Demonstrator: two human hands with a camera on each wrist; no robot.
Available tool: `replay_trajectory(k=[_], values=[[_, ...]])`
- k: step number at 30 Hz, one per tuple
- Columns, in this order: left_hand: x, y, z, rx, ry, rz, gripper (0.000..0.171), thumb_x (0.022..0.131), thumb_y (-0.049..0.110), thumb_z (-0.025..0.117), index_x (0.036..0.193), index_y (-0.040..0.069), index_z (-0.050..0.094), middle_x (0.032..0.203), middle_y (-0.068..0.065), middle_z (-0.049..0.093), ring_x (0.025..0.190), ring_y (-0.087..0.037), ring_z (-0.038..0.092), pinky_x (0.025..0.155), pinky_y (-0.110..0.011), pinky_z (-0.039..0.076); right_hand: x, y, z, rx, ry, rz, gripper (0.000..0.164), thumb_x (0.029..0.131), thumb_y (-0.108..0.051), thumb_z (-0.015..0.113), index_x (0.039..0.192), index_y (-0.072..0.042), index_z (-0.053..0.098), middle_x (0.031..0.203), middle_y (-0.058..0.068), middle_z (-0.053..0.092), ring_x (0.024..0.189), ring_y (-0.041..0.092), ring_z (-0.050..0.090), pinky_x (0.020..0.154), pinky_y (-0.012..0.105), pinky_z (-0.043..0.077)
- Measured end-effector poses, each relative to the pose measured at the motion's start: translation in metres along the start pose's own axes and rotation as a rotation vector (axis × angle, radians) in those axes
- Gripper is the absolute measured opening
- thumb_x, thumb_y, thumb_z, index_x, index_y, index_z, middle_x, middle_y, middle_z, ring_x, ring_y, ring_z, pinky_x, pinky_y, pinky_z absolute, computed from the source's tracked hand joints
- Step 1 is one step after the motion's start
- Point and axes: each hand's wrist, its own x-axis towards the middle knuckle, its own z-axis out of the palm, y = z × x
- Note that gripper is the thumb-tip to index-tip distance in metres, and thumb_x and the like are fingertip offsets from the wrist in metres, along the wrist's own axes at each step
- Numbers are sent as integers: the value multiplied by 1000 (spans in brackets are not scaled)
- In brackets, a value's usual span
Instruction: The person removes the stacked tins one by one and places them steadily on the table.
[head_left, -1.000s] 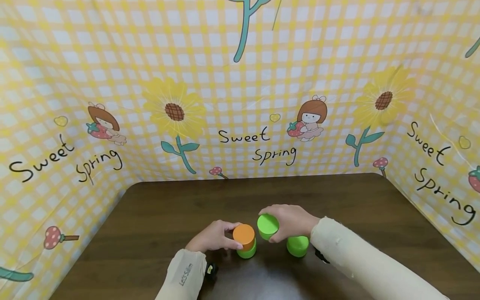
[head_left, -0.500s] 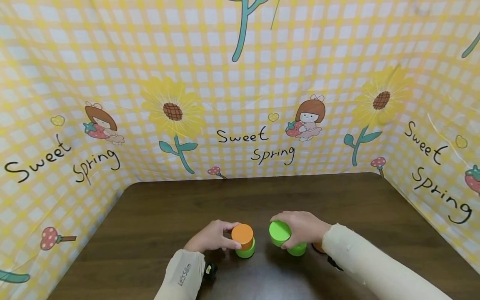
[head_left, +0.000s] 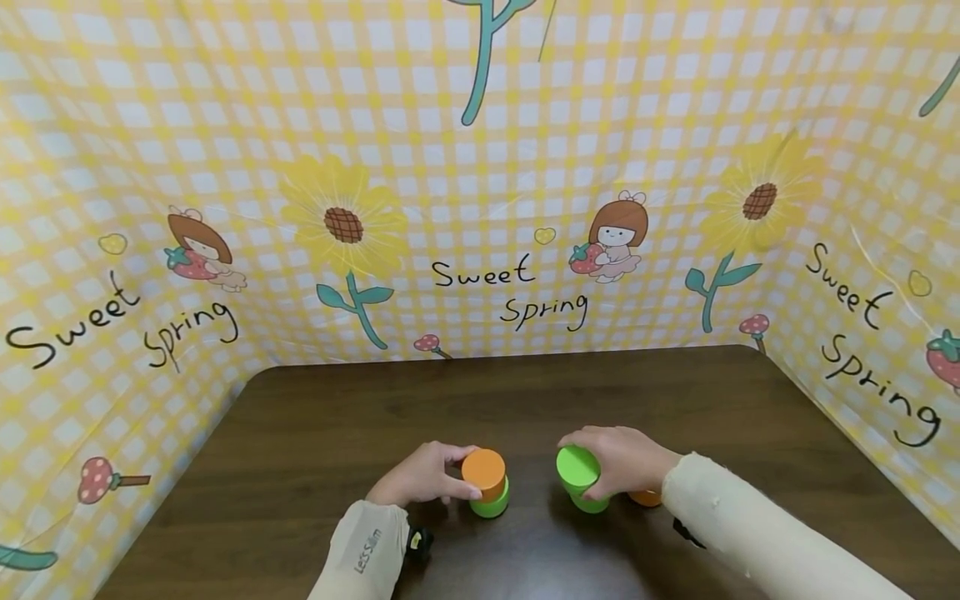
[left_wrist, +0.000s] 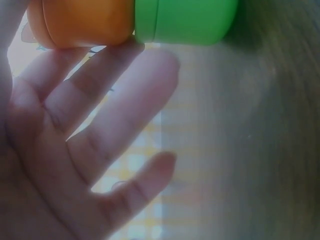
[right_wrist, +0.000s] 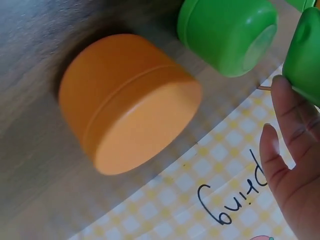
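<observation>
In the head view my left hand (head_left: 420, 477) holds a small orange round jar (head_left: 483, 472) between thumb and fingers. It sits on top of a green jar (head_left: 492, 503); the left wrist view shows the two end to end. My right hand (head_left: 628, 458) grips another green jar (head_left: 577, 465), which overlaps a lower green jar (head_left: 591, 504) in the head view. From the right wrist, a gap shows between the held green jar (right_wrist: 306, 55) and the lower one (right_wrist: 225, 35), whose rounded end faces up. Part of the held jar is cut off there.
A second orange jar (right_wrist: 130, 105) stands on the dark wooden table (head_left: 360, 408), partly hidden behind the right wrist in the head view. Yellow checked cloth (head_left: 480, 208) rises along the table's back and sides.
My right hand has carried its green jar rightward and slightly nearer, over the lower green jar. The orange jar beside the right wrist has come into sight. My left hand stays on its stack.
</observation>
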Motion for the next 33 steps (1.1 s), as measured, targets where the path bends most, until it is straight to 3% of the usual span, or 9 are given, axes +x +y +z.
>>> replay_trajectory(k=[14,24,33], values=[[0,1,1,3,-5,0,67,80,25,78,137,1,51,116,-10,65,53,-23,55,60,-29,47,-15,17,5,-41,77,-98,56,67,-23,83,117,-8,62,96,-7,58,74,2,52,66,26,46],[0,1,0,-8,-13,6,68,81,26,78,138,1,50,118,-12,64,52,-23,54,58,-29,47,-28,26,4,-54,101,-72,56,66,-22,81,117,-10,62,96,-8,58,73,3,50,64,25,45],[0,0,0,-15,-15,13,69,81,27,78,138,2,50,118,-12,65,50,-22,53,54,-29,44,-50,36,-2,-95,184,-63,55,64,-23,82,114,-9,64,94,-6,60,70,2,49,61,26,44]])
